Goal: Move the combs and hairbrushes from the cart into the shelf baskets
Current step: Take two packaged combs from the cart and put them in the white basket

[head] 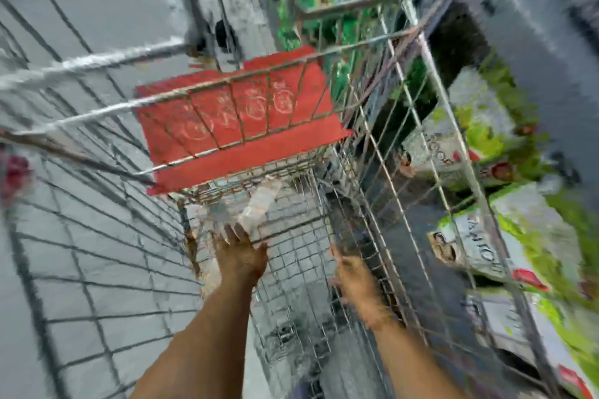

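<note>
Head view — steeply down into cart [324, 236]

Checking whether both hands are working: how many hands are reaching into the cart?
2: left hand deep in the cart by a blurred clear packet; right hand near its right wall.

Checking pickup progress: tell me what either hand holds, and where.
Too blurred to tell: left hand reaches a clear packet in the cart; right hand looks empty.

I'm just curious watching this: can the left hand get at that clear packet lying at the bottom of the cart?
Probably yes. The left hand is already down inside the wire cart, fingers spread right at the clear packet, with nothing visible between them. Motion blur hides whether it touches yet.
</note>
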`<state>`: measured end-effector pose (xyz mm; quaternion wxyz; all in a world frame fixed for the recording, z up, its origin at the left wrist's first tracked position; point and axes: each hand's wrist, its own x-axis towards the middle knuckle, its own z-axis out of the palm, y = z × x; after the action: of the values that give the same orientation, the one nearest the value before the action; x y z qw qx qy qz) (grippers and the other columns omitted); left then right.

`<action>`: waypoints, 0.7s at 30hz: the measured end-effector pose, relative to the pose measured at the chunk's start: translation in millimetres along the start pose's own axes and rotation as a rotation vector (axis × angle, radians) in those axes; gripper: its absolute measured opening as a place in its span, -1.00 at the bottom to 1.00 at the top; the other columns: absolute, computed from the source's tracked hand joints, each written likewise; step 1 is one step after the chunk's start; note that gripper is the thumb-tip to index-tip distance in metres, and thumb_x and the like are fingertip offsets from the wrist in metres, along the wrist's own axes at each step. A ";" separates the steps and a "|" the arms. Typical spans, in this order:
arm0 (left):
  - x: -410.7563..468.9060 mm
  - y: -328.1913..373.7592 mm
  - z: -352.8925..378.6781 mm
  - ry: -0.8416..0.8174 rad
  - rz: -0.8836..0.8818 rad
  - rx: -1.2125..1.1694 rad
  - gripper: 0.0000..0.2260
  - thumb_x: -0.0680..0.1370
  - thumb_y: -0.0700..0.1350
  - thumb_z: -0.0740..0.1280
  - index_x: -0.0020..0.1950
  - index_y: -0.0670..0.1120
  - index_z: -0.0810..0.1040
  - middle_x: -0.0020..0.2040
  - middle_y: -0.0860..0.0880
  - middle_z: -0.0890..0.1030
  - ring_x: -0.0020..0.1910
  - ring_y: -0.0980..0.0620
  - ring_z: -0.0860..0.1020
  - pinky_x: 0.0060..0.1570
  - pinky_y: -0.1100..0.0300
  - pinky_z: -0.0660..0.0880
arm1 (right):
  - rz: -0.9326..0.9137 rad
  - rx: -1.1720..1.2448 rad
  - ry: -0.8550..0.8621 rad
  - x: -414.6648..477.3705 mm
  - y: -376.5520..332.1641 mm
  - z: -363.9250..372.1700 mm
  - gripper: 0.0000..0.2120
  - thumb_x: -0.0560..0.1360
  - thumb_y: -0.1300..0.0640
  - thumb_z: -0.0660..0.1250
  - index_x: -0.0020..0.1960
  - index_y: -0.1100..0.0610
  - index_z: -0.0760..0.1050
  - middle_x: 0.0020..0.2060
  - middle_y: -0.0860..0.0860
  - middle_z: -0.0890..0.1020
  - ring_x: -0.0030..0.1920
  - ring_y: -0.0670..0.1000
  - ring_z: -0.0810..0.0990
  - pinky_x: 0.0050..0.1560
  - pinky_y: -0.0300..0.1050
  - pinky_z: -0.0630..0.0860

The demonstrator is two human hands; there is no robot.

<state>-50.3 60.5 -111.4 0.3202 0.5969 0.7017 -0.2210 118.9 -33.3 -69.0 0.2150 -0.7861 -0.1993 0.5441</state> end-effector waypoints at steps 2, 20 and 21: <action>6.9 8.3 13.1 0.051 0.029 -0.008 -0.26 0.53 0.24 -0.13 0.54 -0.22 -0.19 0.57 -0.21 -0.15 0.55 -0.21 -0.14 0.54 -0.05 -0.07 | -0.016 -0.029 0.060 7.9 13.6 -3.4 -0.85 0.55 0.01 0.18 0.08 0.03 0.41 -0.24 -0.01 0.55 -0.40 -0.15 0.50 -0.58 -0.35 0.37; -60.6 14.1 54.2 0.303 -0.710 -0.685 -0.48 0.54 -0.02 0.22 0.40 -0.27 0.23 0.41 -0.28 0.26 0.39 -0.25 0.23 0.34 -0.12 0.23 | -0.345 -0.984 0.005 26.1 -9.6 23.7 -0.40 0.49 -0.19 0.16 0.46 -0.13 0.06 0.38 0.17 0.16 0.20 0.19 0.42 0.15 0.08 0.51; -60.3 11.2 57.8 0.258 -0.744 -0.689 -0.47 0.54 -0.01 0.22 0.39 -0.28 0.23 0.41 -0.28 0.27 0.38 -0.25 0.24 0.32 -0.13 0.25 | -0.336 -1.014 -0.058 28.3 -8.7 35.1 -0.43 0.49 -0.22 0.11 0.46 -0.15 0.07 0.39 0.18 0.16 0.26 0.22 0.35 0.21 0.12 0.45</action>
<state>-23.6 -19.4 -107.9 0.3089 0.1897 0.9320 -0.0006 94.4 -6.3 -97.1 -0.1133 -0.7333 -0.5661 0.3591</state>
